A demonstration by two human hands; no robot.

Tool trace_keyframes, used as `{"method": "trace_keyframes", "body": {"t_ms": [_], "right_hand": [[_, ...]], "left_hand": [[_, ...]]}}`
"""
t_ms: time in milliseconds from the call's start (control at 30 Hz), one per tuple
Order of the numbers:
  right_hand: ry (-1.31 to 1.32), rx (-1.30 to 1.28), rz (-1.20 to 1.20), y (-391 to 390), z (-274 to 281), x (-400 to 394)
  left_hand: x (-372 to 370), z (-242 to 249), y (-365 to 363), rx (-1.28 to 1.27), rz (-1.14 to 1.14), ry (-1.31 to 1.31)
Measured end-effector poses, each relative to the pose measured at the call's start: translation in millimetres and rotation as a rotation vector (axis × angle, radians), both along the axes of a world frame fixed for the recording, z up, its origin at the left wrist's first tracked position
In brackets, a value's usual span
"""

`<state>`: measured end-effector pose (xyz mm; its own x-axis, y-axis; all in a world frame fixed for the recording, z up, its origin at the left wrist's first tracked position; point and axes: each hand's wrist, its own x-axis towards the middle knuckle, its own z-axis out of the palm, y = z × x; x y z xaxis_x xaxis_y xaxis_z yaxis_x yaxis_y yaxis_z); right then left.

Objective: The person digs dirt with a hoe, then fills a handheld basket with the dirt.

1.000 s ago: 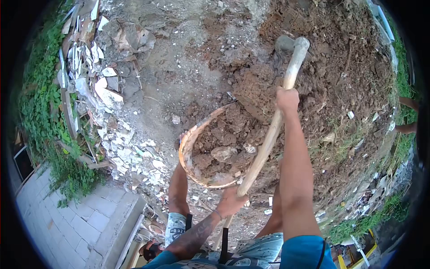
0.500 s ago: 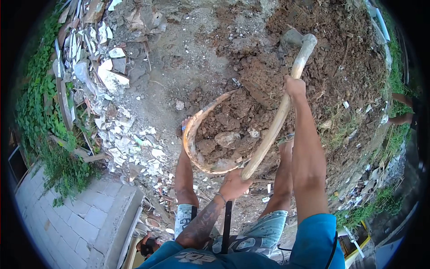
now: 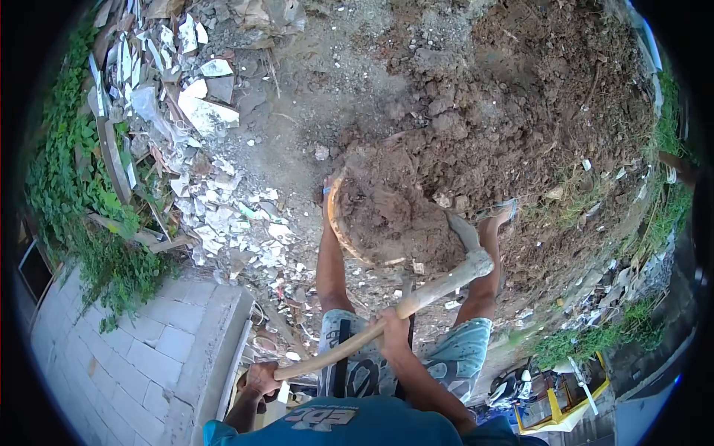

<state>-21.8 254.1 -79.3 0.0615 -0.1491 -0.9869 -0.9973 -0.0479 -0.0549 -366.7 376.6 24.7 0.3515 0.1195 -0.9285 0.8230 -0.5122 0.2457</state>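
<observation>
A hoe with a long wooden handle lies slantwise across the front of my body. My left hand is wrapped round the handle's lower end, beside my left hip. Farther up the handle my right hand is closed round it. The hoe's blade is down at the right side of a heap of brown soil, its edge partly hidden. This soil lies in a rounded basin-like container with a worn orange rim, between my feet. Soil covers the container's far and right sides.
Loose dug earth spreads ahead and to the right. Broken white rubble is heaped at the left. A grey block wall stands at lower left, with green plants over it. Something yellow stands at lower right.
The hoe has come from the far right back toward my body, with both hands lower and farther left. Soil has been dragged over the container, covering much of its rim.
</observation>
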Motion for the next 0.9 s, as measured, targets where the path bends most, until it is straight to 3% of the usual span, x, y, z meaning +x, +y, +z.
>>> {"method": "trace_keyframes", "body": {"t_ms": [167, 300, 433, 467, 533, 567, 667, 767, 900], "right_hand": [[-0.024, -0.002, -0.122, -18, 18, 28], [-0.017, 0.312, -0.328, -56, 46, 9], [0.049, 0.006, -0.158, -3, 21, 4], [-0.019, 0.0, -0.04, 15, 22, 9], [-0.009, 0.01, -0.073, 5, 40, -3], [-0.043, 0.054, -0.081, 11, 27, 2], [0.104, -0.004, -0.162, -9, 51, -8], [0.106, 0.124, -0.193, -1, 58, 1], [0.063, 0.353, -0.2, -42, 55, -6]], "left_hand": [[7, -35, -11, -0.029, 0.024, -0.088], [11, -18, 1, 0.07, 0.036, -0.202], [3, -26, 29, 0.097, -0.033, -0.138], [4, -26, 33, -0.017, 0.026, -0.126], [-12, -6, 16, -0.041, -0.012, -0.086], [-4, -31, 21, -0.016, -0.026, -0.106], [-27, -15, 20, 0.016, -0.017, -0.128], [-30, -30, 26, -0.109, 0.011, -0.146], [-39, -52, 17, 0.038, 0.045, -0.203]]}}
